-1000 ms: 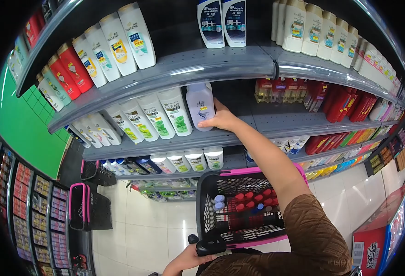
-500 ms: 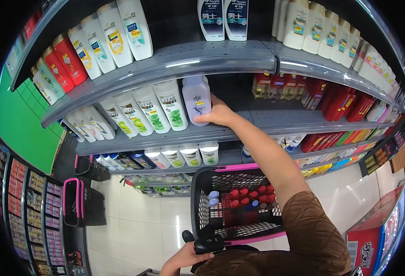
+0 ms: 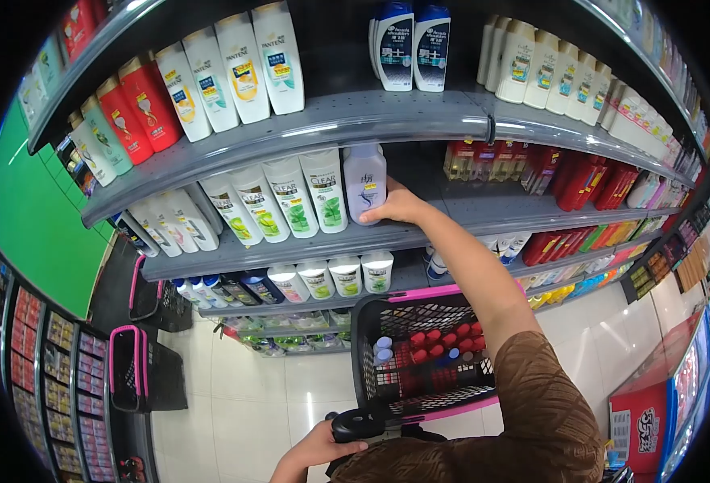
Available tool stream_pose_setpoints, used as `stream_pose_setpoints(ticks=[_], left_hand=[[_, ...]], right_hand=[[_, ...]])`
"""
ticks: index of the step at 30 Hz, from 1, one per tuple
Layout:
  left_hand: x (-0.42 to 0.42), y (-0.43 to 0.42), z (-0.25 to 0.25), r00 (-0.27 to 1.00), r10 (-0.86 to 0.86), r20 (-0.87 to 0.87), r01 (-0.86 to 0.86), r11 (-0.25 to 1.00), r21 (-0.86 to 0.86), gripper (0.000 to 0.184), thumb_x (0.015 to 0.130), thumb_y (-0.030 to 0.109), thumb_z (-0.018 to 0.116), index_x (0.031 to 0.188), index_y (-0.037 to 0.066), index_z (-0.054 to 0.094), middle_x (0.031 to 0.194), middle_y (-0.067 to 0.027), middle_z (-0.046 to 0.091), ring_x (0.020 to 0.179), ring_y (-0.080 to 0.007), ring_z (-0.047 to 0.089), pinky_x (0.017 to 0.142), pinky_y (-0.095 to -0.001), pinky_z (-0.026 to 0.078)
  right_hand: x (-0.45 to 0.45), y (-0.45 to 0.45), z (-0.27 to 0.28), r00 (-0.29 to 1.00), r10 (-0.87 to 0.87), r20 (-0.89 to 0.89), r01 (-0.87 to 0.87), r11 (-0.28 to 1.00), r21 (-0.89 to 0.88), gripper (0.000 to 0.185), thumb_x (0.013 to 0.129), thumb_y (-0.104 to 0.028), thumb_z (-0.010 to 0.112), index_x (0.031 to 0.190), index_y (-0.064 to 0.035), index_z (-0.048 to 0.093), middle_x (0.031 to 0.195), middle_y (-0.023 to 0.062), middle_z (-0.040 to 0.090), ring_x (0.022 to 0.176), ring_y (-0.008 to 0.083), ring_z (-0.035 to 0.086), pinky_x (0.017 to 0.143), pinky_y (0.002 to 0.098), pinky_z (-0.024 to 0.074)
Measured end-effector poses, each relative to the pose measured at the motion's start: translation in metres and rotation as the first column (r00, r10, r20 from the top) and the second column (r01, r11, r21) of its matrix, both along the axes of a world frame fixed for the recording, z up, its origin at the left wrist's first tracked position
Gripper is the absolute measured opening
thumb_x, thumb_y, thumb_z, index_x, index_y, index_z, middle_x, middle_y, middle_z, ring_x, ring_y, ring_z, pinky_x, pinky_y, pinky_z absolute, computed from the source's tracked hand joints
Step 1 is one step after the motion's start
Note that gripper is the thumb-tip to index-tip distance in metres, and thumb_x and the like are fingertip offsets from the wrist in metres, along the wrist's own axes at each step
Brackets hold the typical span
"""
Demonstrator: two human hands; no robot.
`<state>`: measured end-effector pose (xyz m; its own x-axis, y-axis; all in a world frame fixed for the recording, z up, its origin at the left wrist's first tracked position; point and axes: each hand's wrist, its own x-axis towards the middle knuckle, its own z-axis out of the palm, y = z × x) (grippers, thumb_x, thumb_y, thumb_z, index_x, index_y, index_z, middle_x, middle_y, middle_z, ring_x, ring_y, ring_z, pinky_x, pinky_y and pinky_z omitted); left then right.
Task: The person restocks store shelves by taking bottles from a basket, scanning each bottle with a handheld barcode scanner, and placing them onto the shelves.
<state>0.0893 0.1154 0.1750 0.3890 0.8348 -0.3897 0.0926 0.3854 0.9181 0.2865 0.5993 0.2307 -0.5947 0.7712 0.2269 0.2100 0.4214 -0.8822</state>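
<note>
Right hand (image 3: 403,208): still closed round the lilac bottle (image 3: 364,179), thumb in front
Bottle spot: same as a second ago, upright beside the CLEAR bottles (image 3: 322,193), middle shelf (image 3: 488,208)
Left hand (image 3: 322,449): still curled on black handle (image 3: 359,424)

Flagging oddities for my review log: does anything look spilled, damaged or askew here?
Nothing stands out: no visible spill or damage. The lavender bottle in the right hand looks upright beside the white CLEAR bottles.
</note>
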Motion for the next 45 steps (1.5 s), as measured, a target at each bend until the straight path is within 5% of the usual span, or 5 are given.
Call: stream_pose_setpoints(ticks=[4,12,23,33,45], left_hand=[[-0.029,-0.003,0.009,1.0,-0.029,0.007,0.028,1.0,0.009,0.042,0.088,0.008,0.083,0.126,0.002,0.067,0.106,0.0002,0.073,0.095,-0.0073,0.061,0.087,-0.0274,0.052],[-0.07,0.0,-0.011,0.999,-0.052,0.012,0.052,0.998,-0.044,0.036,0.088,0.012,0.083,0.12,0.001,0.071,0.102,0.0,0.073,0.093,-0.0069,0.061,0.085,-0.0264,0.051],[-0.072,0.019,-0.032,0.998,-0.036,-0.05,0.027,0.986,-0.165,0.033,0.089,0.008,0.081,0.119,-0.001,0.07,0.105,-0.0019,0.073,0.096,-0.0091,0.063,0.088,-0.0272,0.051],[-0.062,-0.009,-0.014,0.963,0.188,-0.195,-0.23,0.947,-0.225,0.034,0.087,0.006,0.082,0.118,-0.001,0.068,0.105,-0.0014,0.072,0.095,-0.0095,0.061,0.087,-0.0288,0.051],[-0.086,0.016,-0.01,0.993,0.121,0.018,-0.12,0.992,-0.024,0.032,0.086,0.01,0.083,0.113,0.002,0.067,0.079,0.0022,0.066,0.064,-0.004,0.056,0.056,-0.0226,0.045]], right_hand=[[0.023,-0.002,0.003,0.983,-0.174,0.049,0.16,0.963,0.218,0.13,0.056,-0.038,0.099,0.158,0.0019,0.029,0.144,0.0241,0.056,0.134,0.0336,0.054,0.115,0.0399,0.0411],[0.116,-0.287,-0.107,0.681,-0.702,-0.209,0.717,0.697,-0.003,0.013,0.094,-0.01,0.073,0.096,-0.0011,0.064,0.082,-0.0011,0.061,0.076,0.0066,0.056,0.07,0.0258,0.0469],[0.069,-0.313,-0.279,0.703,-0.081,0.707,0.215,0.971,-0.103,0.061,0.077,-0.027,0.083,0.129,-0.0073,0.06,0.109,0.0184,0.072,0.102,0.0363,0.071,0.086,0.0464,0.0575],[-0.006,-0.255,-0.429,0.422,0.038,0.906,-0.042,0.999,-0.023,0.022,0.091,-0.016,0.064,0.111,-0.0117,0.071,0.1,0.012,0.077,0.091,0.0339,0.075,0.075,0.0476,0.0606],[0.102,-0.3,-0.034,0.923,-0.214,0.319,0.236,0.971,-0.033,0.038,0.071,-0.016,0.09,0.102,-0.0007,0.075,0.103,0.011,0.071,0.093,0.0271,0.069,0.081,0.0388,0.0532]])
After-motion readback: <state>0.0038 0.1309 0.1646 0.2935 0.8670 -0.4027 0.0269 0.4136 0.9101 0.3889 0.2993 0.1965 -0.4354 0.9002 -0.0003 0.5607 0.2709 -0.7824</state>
